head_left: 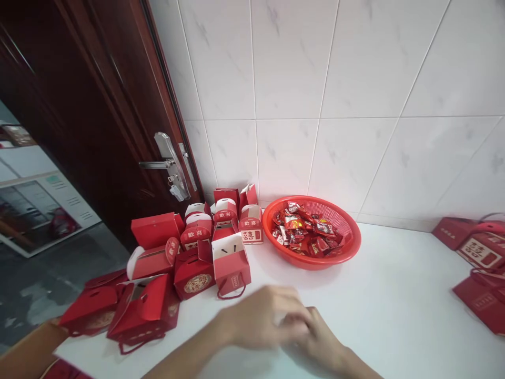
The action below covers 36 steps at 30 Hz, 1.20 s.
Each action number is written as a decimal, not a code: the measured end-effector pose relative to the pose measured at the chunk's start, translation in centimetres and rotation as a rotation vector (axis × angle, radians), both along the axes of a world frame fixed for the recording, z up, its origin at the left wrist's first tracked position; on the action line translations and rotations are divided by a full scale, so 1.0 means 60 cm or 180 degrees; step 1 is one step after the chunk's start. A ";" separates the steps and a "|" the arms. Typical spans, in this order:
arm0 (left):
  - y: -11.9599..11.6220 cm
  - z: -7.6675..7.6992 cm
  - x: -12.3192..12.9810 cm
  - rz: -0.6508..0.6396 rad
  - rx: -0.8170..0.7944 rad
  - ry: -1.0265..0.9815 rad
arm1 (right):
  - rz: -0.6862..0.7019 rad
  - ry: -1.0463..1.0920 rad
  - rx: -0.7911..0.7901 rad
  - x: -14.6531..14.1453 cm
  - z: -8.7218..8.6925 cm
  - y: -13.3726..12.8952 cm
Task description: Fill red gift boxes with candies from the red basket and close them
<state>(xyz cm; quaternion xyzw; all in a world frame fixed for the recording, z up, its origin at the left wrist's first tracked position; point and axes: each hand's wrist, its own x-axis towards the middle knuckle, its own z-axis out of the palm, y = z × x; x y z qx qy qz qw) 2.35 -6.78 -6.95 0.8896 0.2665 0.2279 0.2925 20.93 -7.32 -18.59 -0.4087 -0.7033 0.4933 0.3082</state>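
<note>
My left hand [266,316] and my right hand [317,339] meet above the white table [394,295], the left one crossing partly over the right. Motion smears the left fingers, which appear bent toward the right hand. The right fingers are mostly hidden behind them. No object can be made out between the hands. Just beyond them sits a red plastic basket [355,245] with red-wrapped sweets [294,223]. Nearest on the left stands a red gift box [232,268] with its top open and a cord handle hanging down its front.
Several more red boxes [144,310] crowd the table's left side, some with raised lids. Red boxes [481,252] also lie at the right edge. A tiled wall [288,63] backs the table; a brown door [118,105] stands left. Another person's arm [31,345] shows at lower left.
</note>
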 end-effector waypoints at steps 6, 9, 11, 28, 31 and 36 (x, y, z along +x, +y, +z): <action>0.061 0.079 -0.145 0.2087 0.0583 0.1197 | -0.0076 0.0198 -0.0419 -0.003 0.007 0.007; 0.066 0.080 -0.160 0.2137 0.0200 0.1751 | -0.0066 0.0173 -0.0399 0.000 0.013 0.008; 0.067 0.079 -0.155 0.2074 0.0033 0.1903 | -0.0076 0.0166 -0.0420 0.001 0.014 0.007; 0.057 0.032 -0.043 -0.0160 0.0671 0.0716 | -0.1680 0.2598 -0.0851 0.005 0.031 0.031; 0.062 0.023 -0.037 -0.0185 0.0587 0.0439 | -0.1741 0.2529 -0.0790 0.009 0.033 0.031; 0.059 0.017 -0.037 -0.0229 0.0482 0.0027 | -0.1652 0.2085 -0.0368 0.017 0.033 0.035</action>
